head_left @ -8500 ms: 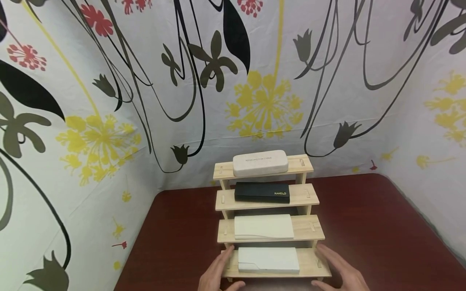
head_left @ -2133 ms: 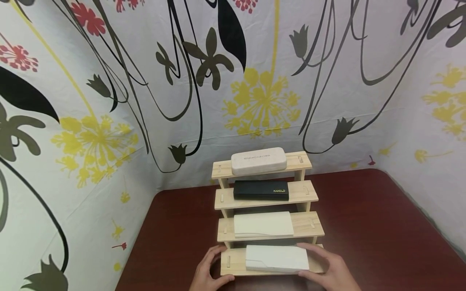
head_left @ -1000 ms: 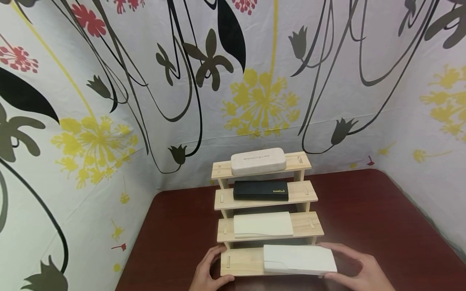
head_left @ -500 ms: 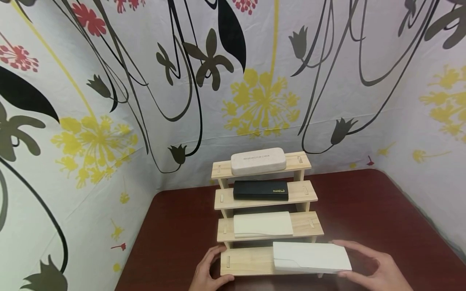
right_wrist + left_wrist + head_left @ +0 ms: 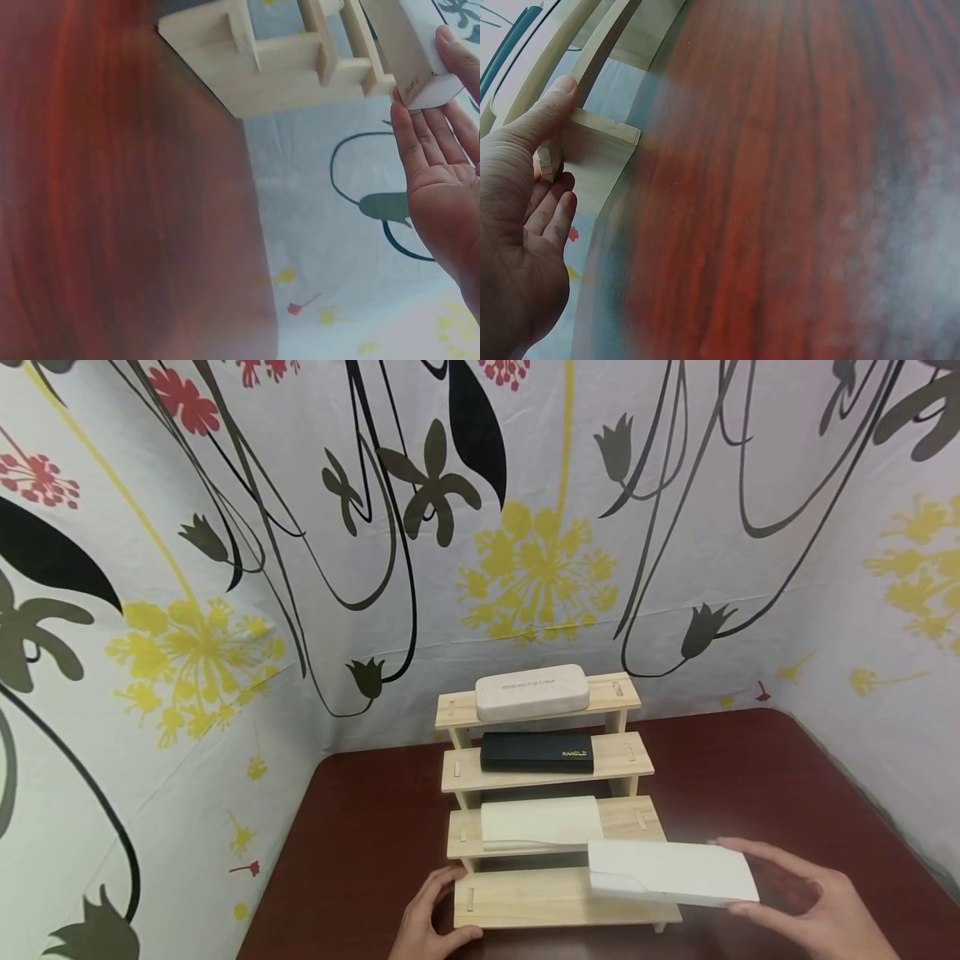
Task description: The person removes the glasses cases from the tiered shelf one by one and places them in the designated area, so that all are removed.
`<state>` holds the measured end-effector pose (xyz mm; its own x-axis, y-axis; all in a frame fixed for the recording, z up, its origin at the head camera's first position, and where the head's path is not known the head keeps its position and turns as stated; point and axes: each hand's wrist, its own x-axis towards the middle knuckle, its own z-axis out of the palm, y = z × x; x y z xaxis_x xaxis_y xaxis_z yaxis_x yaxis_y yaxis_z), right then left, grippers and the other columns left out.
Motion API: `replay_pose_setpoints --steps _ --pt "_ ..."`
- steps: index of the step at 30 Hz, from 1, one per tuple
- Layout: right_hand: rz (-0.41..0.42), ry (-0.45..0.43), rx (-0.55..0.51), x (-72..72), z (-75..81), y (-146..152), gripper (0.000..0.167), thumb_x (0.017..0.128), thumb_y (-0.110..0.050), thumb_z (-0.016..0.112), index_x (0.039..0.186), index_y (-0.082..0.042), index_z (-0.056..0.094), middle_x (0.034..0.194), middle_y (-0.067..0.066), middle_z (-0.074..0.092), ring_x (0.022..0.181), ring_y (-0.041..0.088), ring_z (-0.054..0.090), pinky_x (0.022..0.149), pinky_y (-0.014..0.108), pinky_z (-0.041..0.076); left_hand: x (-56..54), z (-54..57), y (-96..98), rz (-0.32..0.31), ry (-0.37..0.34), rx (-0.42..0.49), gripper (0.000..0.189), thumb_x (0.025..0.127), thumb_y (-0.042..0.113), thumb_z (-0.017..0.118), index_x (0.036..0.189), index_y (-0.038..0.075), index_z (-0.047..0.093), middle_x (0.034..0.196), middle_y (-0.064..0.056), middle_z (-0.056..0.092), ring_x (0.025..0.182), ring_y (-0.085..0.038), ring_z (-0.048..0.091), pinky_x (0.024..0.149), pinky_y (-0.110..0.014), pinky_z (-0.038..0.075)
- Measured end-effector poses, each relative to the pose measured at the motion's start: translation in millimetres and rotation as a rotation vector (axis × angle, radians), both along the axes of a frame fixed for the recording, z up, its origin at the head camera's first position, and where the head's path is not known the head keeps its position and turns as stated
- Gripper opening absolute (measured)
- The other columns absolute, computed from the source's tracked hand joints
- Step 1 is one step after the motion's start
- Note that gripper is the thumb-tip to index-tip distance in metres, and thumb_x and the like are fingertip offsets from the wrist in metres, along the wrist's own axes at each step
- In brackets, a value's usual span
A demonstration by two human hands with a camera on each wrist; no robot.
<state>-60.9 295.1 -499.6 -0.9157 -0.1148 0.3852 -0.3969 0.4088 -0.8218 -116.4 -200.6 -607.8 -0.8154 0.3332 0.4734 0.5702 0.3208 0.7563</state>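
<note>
My right hand (image 5: 817,902) pinches the right end of a flat white box (image 5: 671,872) with a slanted flap line. The box hangs tilted over the right part of the lowest step and past its end. In the right wrist view, small print shows on the box (image 5: 409,45), with the thumb on one side and fingers on the other. My left hand (image 5: 429,918) grips the left end of the lowest board (image 5: 525,897) of a pale wooden four-step rack. In the left wrist view, the left thumb lies over the board's edge and fingers curl beneath.
On the higher steps sit a cream flat case (image 5: 542,822), a black case with gold lettering (image 5: 536,753) and, on top, an off-white rounded case (image 5: 532,693). The rack stands on a dark red-brown table (image 5: 360,835). Flower-patterned cloth (image 5: 300,527) hangs behind and at both sides.
The white box was on the lowest step with both hands at the board's ends. My right hand took it, slid it right, then raised it. My left hand stays on the board's left end.
</note>
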Motion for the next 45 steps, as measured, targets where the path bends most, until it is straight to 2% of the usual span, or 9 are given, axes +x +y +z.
replay_pose_setpoints --steps 7,13,17,23,24,27,30,38,45 --pt "-0.024 -0.028 -0.044 -4.0 7.8 15 0.072 0.076 0.017 0.088 0.142 0.01 0.059 0.137 0.006 0.07 0.122 0.003 0.066 0.09 0.02 0.058 -0.2 -1.6 -1.3 0.005 0.013 -0.011 0.078 0.076 0.008 0.098 0.144 0.009 0.06 0.138 -0.008 0.063 0.129 -0.017 0.062 0.101 -0.039 0.058" --pt "-0.148 -0.052 0.019 -5.7 14.5 23 0.07 0.079 0.009 0.09 0.143 0.002 0.063 0.135 -0.003 0.071 0.115 -0.001 0.069 0.091 0.013 0.054 0.9 0.8 -0.6 0.018 -0.029 -0.02 0.074 0.08 0.015 0.096 0.145 0.01 0.06 0.139 -0.006 0.063 0.13 -0.016 0.062 0.102 -0.037 0.057" --pt "-0.191 -0.069 0.032 -6.8 16.2 28 0.069 0.082 0.006 0.089 0.145 -0.001 0.063 0.136 -0.008 0.07 0.114 -0.002 0.068 0.093 0.01 0.051 1.1 1.7 -0.5 0.014 -0.017 -0.023 0.074 0.081 0.016 0.096 0.145 0.01 0.06 0.139 -0.006 0.063 0.13 -0.017 0.062 0.103 -0.035 0.057" --pt "-0.241 -0.095 0.042 -9.7 17.2 36 0.068 0.086 -0.001 0.089 0.148 -0.006 0.062 0.136 -0.01 0.07 0.109 -0.004 0.068 0.086 0.011 0.054 0.0 1.5 -0.4 0.001 0.008 -0.023 0.074 0.081 0.014 0.095 0.145 0.01 0.059 0.139 -0.007 0.063 0.13 -0.016 0.062 0.103 -0.035 0.056" --pt "-0.256 -0.093 0.047 -9.9 17.5 37 0.067 0.087 -0.003 0.089 0.148 -0.007 0.063 0.135 -0.011 0.071 0.103 -0.005 0.068 0.082 0.01 0.053 -0.1 1.8 -0.3 0.001 0.006 -0.022 0.074 0.081 0.014 0.095 0.145 0.01 0.059 0.138 -0.006 0.063 0.13 -0.016 0.062 0.103 -0.035 0.056" --pt "-0.276 -0.078 0.055 -11.0 17.8 42 0.065 0.088 -0.003 0.088 0.148 -0.007 0.063 0.137 -0.012 0.07 0.109 -0.011 0.065 0.086 0.005 0.048 -0.1 2.0 0.0 0.001 0.002 -0.026 0.074 0.082 0.015 0.095 0.146 0.011 0.059 0.138 -0.006 0.062 0.13 -0.016 0.062 0.103 -0.035 0.056" --pt "-0.264 -0.046 0.037 -13.3 17.5 47 0.066 0.088 0.005 0.085 0.149 -0.003 0.061 0.141 -0.009 0.069 0.117 -0.01 0.063 0.093 0.004 0.045 0.4 2.2 0.2 0.007 -0.005 -0.026 0.074 0.081 0.015 0.095 0.146 0.012 0.059 0.138 -0.006 0.063 0.129 -0.016 0.062 0.102 -0.036 0.057" --pt "-0.133 -0.026 -0.18 -22.1 16.9 63 0.066 0.088 0.022 0.074 0.149 0.01 0.053 0.149 0.008 0.063 0.142 0.002 0.05 0.103 0.01 0.045 0.6 2.0 -0.4 0.005 -0.011 -0.02 0.074 0.081 0.014 0.096 0.145 0.009 0.059 0.138 -0.008 0.063 0.129 -0.017 0.062 0.103 -0.036 0.057" --pt "-0.042 -0.006 -0.298 -26.8 15.4 68 0.065 0.086 0.028 0.069 0.147 0.017 0.049 0.15 0.012 0.061 0.141 0.006 0.052 0.101 0.015 0.049 -0.1 0.1 -1.0 0.001 0.019 -0.018 0.075 0.079 0.012 0.096 0.144 0.007 0.059 0.138 -0.009 0.063 0.129 -0.016 0.062 0.101 -0.035 0.057"
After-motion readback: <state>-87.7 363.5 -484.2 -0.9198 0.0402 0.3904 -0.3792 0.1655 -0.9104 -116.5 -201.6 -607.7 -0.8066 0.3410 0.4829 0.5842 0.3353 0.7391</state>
